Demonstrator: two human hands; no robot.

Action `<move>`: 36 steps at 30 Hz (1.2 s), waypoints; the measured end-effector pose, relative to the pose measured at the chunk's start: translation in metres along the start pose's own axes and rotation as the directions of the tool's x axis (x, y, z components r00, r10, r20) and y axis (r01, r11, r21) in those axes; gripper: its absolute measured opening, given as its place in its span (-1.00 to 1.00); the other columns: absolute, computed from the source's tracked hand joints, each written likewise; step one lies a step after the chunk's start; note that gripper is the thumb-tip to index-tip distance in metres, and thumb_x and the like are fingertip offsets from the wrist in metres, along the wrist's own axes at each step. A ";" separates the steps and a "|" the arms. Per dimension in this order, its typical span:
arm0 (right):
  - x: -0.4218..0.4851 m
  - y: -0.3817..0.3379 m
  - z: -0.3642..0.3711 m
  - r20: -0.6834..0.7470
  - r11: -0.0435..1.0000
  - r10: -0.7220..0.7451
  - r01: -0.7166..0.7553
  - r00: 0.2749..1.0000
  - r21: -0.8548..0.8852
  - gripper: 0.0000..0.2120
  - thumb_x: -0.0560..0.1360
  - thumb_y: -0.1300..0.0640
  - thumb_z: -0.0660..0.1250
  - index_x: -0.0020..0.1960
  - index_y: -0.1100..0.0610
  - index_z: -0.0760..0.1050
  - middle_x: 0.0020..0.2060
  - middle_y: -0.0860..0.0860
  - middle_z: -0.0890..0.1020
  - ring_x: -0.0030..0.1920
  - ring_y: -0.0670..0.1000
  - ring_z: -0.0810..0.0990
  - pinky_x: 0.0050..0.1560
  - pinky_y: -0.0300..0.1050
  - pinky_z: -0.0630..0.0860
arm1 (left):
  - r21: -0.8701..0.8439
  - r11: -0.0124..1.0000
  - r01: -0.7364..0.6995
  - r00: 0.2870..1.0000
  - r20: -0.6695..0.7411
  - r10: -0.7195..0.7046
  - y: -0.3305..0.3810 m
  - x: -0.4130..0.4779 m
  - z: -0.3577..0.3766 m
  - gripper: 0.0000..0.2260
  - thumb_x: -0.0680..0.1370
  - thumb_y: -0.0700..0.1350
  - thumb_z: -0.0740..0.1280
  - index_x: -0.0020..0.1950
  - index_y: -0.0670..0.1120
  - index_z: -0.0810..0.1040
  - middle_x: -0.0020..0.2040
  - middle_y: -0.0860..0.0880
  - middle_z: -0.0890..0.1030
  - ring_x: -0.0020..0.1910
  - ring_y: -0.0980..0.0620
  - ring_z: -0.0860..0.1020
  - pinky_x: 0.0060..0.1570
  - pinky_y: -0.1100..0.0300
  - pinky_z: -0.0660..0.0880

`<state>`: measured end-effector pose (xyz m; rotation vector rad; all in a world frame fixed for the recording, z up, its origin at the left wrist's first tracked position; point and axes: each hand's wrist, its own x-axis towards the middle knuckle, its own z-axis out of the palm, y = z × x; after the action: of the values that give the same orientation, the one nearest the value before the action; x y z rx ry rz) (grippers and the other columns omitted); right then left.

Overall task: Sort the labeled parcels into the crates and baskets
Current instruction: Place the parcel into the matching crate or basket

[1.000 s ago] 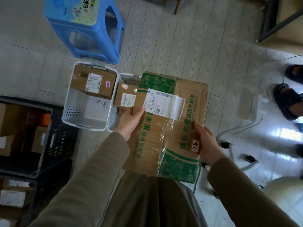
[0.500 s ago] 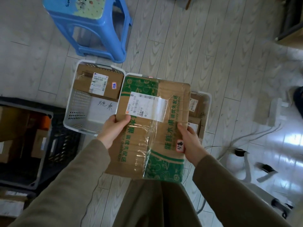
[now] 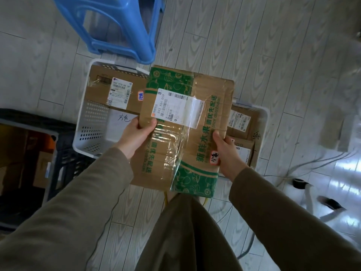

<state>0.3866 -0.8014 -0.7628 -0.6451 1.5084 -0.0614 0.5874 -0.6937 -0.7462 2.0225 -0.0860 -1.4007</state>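
Your parcel hides most of the right basket and its boxes, the left basket beyond your left hand holds one box, and both hands' fingers pinch the parcel's side edges, your right hand touching its pink sticker.

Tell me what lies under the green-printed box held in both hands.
Under the green-printed box, parts of two white baskets show: the left basket holds one labeled parcel, the right basket at least two parcels. Whatever lies between is covered.
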 end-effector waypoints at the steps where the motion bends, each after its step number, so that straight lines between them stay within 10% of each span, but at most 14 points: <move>1: 0.003 0.001 0.001 0.000 1.000 -0.003 0.003 1.000 -0.001 -0.80 0.59 0.03 0.22 0.19 0.04 0.41 0.14 0.06 0.60 0.16 0.09 0.57 0.26 0.18 0.44 | 0.016 1.000 -0.009 1.000 -0.001 0.009 -0.002 0.003 0.001 -0.66 0.55 0.05 0.28 0.28 -0.06 0.41 -0.01 0.14 0.53 0.00 0.15 0.50 0.06 0.18 0.37; 18: -0.002 0.008 0.003 -0.009 0.999 0.016 -0.016 1.000 0.029 -0.78 0.60 0.10 0.19 0.23 0.10 0.41 0.13 0.08 0.59 0.16 0.12 0.57 0.24 0.17 0.46 | 0.034 0.999 -0.024 0.999 -0.022 0.025 -0.010 0.005 0.000 -0.62 0.54 0.06 0.31 0.29 -0.07 0.39 0.11 0.04 0.55 0.13 0.05 0.50 0.20 0.08 0.42; 25: -0.009 0.011 -0.002 -0.032 0.997 0.051 -0.048 0.998 0.065 -0.73 0.57 0.19 0.24 0.26 0.19 0.43 0.09 0.11 0.61 0.10 0.12 0.60 0.17 0.13 0.51 | -0.034 0.999 -0.029 1.000 0.005 0.029 -0.001 -0.003 0.003 -0.75 0.53 -0.13 0.36 0.18 -0.04 0.42 -0.05 0.12 0.56 -0.08 0.22 0.52 -0.18 0.33 0.39; 30: -0.009 0.015 -0.005 -0.031 0.995 0.038 -0.035 0.999 0.094 -0.85 0.54 0.34 0.22 0.00 0.14 0.48 -0.09 0.07 0.62 -0.10 0.04 0.60 0.04 0.01 0.56 | -0.056 0.998 -0.007 1.000 -0.009 0.007 -0.007 -0.001 -0.004 -0.69 0.50 -0.22 0.37 0.22 -0.05 0.46 0.02 0.07 0.60 0.00 0.14 0.56 0.08 0.16 0.46; 36: -0.009 0.025 0.000 0.000 0.996 0.029 -0.029 1.000 0.082 -0.76 0.57 0.30 0.20 0.16 0.06 0.47 0.06 0.04 0.61 0.09 0.07 0.58 0.15 0.10 0.50 | -0.037 0.999 -0.021 0.999 -0.027 0.020 -0.024 -0.001 -0.004 -0.62 0.51 -0.20 0.36 0.31 -0.05 0.41 0.08 0.09 0.58 0.07 0.12 0.52 0.13 0.14 0.41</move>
<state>0.3765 -0.7767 -0.7660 -0.5575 1.5082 -0.1014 0.5829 -0.6727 -0.7578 2.0036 -0.0687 -1.3522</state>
